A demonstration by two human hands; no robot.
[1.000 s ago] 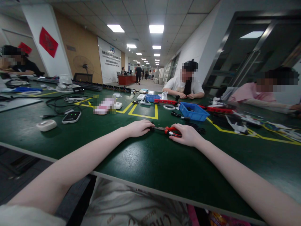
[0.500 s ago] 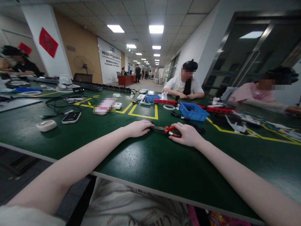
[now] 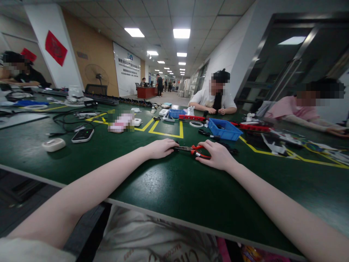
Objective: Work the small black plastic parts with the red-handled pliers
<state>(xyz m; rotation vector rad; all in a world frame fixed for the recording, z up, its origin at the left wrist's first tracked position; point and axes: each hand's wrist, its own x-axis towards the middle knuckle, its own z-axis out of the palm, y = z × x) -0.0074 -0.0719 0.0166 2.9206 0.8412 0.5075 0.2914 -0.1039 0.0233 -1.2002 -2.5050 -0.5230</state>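
Note:
My right hand [image 3: 217, 155] is closed around the red and black handles of a pair of needle-nose pliers [image 3: 197, 152]. The pliers lie low over the green table, jaws pointing left. My left hand [image 3: 163, 148] is at the tip of the jaws, its fingers pressed together around something small and dark that I cannot make out. Just beyond my right hand lies a dark bundle [image 3: 229, 148], partly hidden by the hand.
A blue bin [image 3: 224, 130] and a white ring [image 3: 196, 124] sit beyond my hands. To the left are a phone-like device [image 3: 83, 135], a round white case [image 3: 53, 145] and black cables [image 3: 64, 122]. Co-workers sit across the table [image 3: 169, 189] and at both sides.
My hands and the pliers stay almost where they were. The co-worker's arm at the far right has shifted slightly.

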